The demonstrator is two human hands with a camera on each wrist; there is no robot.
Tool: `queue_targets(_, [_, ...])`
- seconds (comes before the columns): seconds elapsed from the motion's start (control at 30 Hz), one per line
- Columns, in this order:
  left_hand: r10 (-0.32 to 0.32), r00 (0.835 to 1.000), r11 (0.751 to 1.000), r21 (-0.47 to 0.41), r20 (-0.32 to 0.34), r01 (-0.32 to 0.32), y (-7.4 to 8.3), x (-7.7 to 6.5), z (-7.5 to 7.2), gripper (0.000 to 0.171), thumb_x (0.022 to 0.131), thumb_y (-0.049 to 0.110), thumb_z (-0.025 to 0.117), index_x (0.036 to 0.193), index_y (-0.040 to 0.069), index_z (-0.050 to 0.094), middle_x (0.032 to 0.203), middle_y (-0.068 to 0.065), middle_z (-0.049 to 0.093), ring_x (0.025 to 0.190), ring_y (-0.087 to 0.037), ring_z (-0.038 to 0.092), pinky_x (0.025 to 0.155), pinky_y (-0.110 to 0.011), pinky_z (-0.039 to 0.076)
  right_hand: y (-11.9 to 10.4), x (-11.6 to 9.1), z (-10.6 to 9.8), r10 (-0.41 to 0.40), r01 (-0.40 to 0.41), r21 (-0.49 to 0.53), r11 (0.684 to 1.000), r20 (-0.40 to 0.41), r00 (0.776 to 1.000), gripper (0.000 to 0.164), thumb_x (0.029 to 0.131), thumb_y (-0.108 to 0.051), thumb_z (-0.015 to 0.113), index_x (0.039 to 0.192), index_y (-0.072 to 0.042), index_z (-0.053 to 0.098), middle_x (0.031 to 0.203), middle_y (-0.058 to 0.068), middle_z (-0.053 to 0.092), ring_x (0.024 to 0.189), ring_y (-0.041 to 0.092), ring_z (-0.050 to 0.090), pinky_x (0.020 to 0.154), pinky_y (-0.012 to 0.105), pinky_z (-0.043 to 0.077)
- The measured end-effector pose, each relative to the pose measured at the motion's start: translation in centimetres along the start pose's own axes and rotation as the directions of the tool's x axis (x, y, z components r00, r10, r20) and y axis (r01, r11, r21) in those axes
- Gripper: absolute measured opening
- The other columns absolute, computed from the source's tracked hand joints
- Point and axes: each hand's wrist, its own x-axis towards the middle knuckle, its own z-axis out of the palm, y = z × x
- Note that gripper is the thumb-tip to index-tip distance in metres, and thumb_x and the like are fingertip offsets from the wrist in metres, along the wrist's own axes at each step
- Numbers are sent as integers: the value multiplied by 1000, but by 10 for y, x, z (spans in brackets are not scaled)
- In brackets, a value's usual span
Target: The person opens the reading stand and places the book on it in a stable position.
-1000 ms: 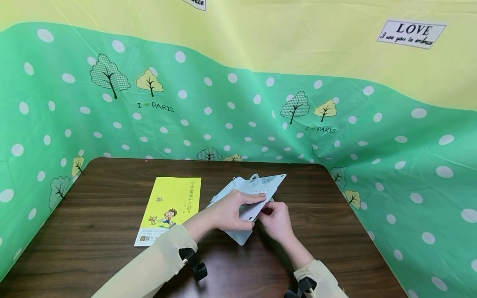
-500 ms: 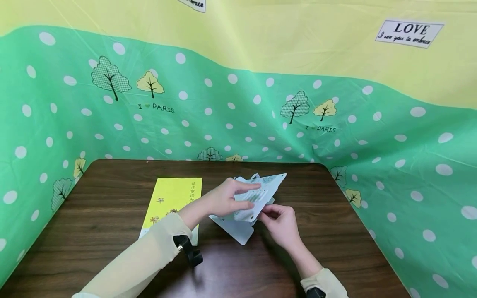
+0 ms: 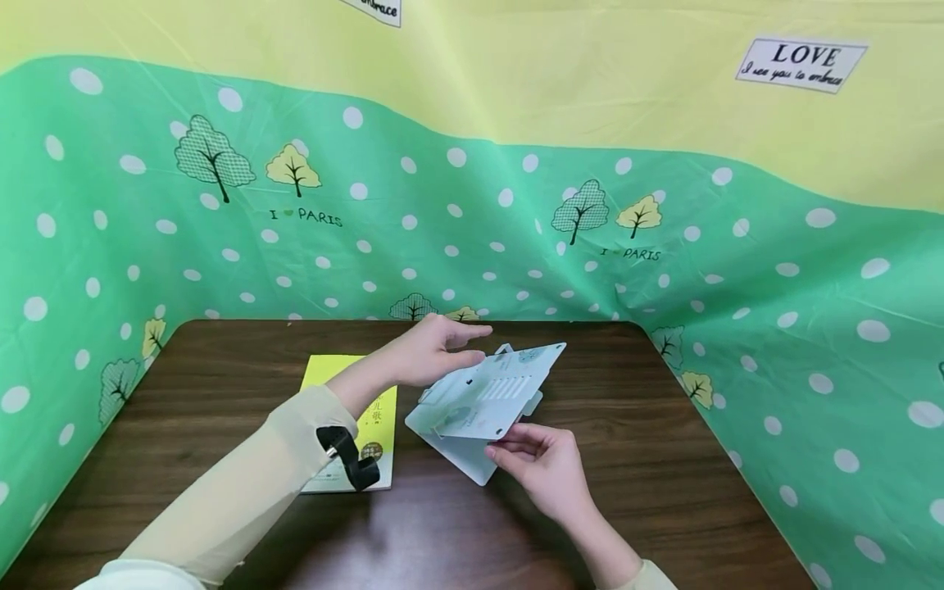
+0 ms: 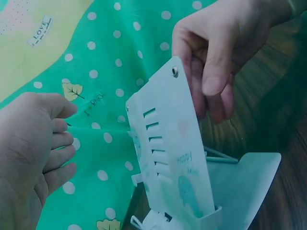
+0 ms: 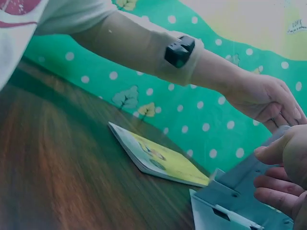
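A pale blue folding book stand stands on the table, its slotted panel tilted up over a flat base plate. In the left wrist view, the panel shows slots, a rivet and small print. My left hand is over the stand's far left edge, fingers extended and holding nothing. At the near right edge is my right hand, its fingertips at the panel's underside. A gap shows between that hand's thumb and fingers in the right wrist view.
A yellow book lies flat left of the stand, partly covered by my left forearm. The dark wooden table is bordered at the back and sides by a green and yellow dotted cloth.
My left hand has come off the panel, moving up and to the left. My right hand has turned and moved slightly toward me, spreading its thumb and fingers. The panel stays tilted.
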Motion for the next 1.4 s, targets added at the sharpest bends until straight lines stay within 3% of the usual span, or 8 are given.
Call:
queue_targets(0.1, [6,1000,999,47,21,-7,-2,0,-7,50,107,29,63,152,8,58,47,13,33,39,-8,28,48,-29,39,-4,-5,6,30,-30,45,999,11,999,27,81,8,88,106,8,78,96,22,78,88,27,79,79,37,63])
queue_targets(0.3, [12,995,990,135,95,-25,-5,8,-17,48,108,27,63,149,4,60,49,2,51,43,-7,35,61,-29,47,-8,-11,16,70,-66,92,994,-35,997,28,80,7,89,104,12,77,97,24,77,87,29,78,80,36,63])
queue_targets(0.37, [4,994,991,131,110,-19,-6,12,-19,47,108,26,64,148,3,60,73,-8,72,59,-6,59,75,-28,55,-8,-11,18,74,-68,85,994,-67,995,26,80,6,90,102,8,78,95,20,78,85,28,78,78,35,63])
queue_targets(0.43, [-11,992,995,99,126,-1,-8,17,-19,46,108,25,64,149,3,60,108,-15,78,90,-10,73,92,-29,56,-9,-12,20,73,-66,72,995,-99,992,24,79,3,92,101,5,80,92,15,79,84,28,79,77,33,63])
queue_targets(0.53, [-30,989,998,51,145,23,-10,24,-20,46,108,23,65,149,3,59,148,-13,61,131,-18,62,104,-32,52,-10,-12,23,73,-66,57,996,-140,987,24,79,0,93,100,1,81,90,12,79,83,27,79,75,31,63])
queue_targets(0.8, [-76,977,997,12,201,75,-19,47,-18,50,107,22,67,151,3,56,152,-11,57,139,-18,55,108,-30,48,-9,-12,31,42,-24,81,996,-236,971,30,77,3,93,103,6,79,91,16,78,82,27,79,75,33,63])
queue_targets(1.1, [-115,963,993,31,243,111,-26,81,-8,48,107,20,67,151,3,57,152,-9,58,141,-17,53,110,-27,46,-5,-10,38,12,15,65,998,-403,915,35,75,-1,96,105,7,80,94,17,79,83,26,78,73,34,63])
queue_targets(1.4, [-128,953,992,15,276,129,-37,108,8,45,107,16,66,150,3,58,150,-10,60,139,-21,56,110,-27,46,-4,-12,43,9,15,48,999,-461,888,30,78,-1,93,103,9,80,93,19,78,81,19,78,72,29,62])
